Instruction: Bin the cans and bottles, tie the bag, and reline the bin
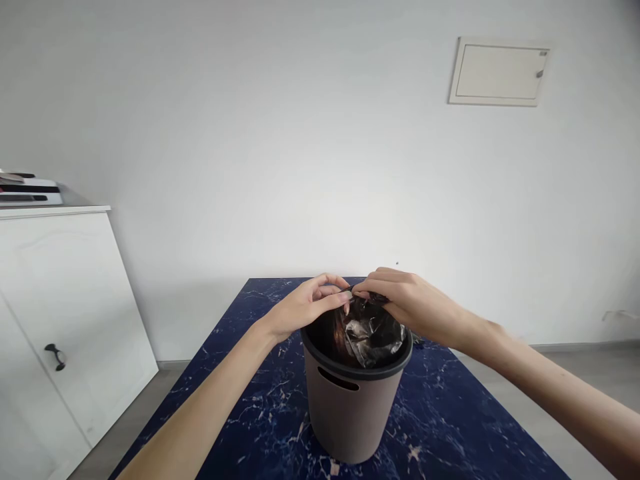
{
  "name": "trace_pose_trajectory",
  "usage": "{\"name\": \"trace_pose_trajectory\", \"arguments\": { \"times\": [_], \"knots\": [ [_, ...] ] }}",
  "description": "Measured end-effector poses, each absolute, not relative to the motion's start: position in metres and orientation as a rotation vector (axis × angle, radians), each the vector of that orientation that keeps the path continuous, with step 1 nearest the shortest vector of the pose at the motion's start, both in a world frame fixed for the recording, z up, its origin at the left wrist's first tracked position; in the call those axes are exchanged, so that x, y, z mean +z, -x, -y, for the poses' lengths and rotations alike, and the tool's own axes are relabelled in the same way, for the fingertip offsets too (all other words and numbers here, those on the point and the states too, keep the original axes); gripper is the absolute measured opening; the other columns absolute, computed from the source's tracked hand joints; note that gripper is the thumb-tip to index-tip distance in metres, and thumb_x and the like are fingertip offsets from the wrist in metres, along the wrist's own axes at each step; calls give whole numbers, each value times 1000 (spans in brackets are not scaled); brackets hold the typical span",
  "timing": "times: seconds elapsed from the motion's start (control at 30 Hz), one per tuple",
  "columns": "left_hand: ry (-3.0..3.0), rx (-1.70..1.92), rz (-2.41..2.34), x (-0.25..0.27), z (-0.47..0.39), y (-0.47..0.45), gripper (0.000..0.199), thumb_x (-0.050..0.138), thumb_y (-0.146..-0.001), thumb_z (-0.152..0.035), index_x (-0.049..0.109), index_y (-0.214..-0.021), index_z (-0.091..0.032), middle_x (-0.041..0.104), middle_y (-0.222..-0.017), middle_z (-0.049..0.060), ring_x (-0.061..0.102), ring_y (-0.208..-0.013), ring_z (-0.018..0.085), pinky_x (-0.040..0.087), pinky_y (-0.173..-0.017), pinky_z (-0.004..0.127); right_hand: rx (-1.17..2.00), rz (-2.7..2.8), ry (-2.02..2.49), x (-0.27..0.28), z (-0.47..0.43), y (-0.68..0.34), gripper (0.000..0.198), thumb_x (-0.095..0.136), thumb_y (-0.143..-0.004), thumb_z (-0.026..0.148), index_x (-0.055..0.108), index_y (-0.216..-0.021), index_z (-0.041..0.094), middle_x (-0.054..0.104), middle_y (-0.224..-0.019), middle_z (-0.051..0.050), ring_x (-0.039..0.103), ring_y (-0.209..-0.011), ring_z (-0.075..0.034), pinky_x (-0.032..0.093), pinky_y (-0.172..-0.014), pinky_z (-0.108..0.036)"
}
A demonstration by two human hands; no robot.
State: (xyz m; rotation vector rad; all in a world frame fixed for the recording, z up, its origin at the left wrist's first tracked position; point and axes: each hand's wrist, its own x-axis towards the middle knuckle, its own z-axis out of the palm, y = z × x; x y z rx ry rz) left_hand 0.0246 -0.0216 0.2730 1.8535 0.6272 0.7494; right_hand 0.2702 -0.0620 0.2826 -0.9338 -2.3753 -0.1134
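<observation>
A grey-brown trash can [353,417] with a dark rim and a slot handle stands upright on the table. Inside its mouth bunches a black plastic trash bag [373,337], crumpled and shiny. Over the far side of the rim, my left hand [317,300] pinches the bag's gathered top between thumb and fingers. Close beside it, my right hand [395,293] is closed on the same bunched plastic, its fingertips almost touching the left ones. What lies under the bag in the can is hidden.
The blue marble-patterned table [260,393] reaches to the white wall [310,147]. At left is a white cabinet [75,287] with several flat items [30,190] on top. A small wall panel [500,72] hangs upper right. Grey floor [590,380] shows at the sides.
</observation>
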Motion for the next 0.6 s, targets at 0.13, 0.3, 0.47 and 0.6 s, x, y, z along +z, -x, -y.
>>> {"name": "trace_pose_trajectory", "arguments": {
  "times": [0.13,0.3,0.47,0.6],
  "knots": [
    [-1660,853,-593,267,17,-28,43,67,-98,-60,66,-118,-22,77,-102,6,71,-107,24,52,-103,40,-548,2327,939,269,58,-267,49,38,-94,2,72,-124,21,76,-112,-13,68,-100,-28,53,-74,-40],
    [-1584,885,-618,263,12,-30,42,72,-96,-53,68,-124,-22,79,-108,8,72,-114,26,51,-107,40,-681,2197,958,258,54,-258,39,39,-107,15,74,-123,20,77,-123,-11,71,-98,-27,54,-72,-40],
    [-1731,762,-562,267,4,-29,70,77,-93,-51,52,-154,-27,79,-117,11,72,-117,29,55,-103,45,-647,2124,924,253,50,-253,39,40,-108,15,76,-121,23,75,-133,-8,71,-97,-26,55,-72,-41],
    [-2044,913,-539,269,-4,-31,52,71,-98,-43,64,-146,-25,79,-122,10,72,-119,27,51,-109,41,-644,2088,852,249,49,-253,40,40,-106,9,74,-123,23,74,-134,-7,71,-102,-24,57,-75,-39]
  ]
}}
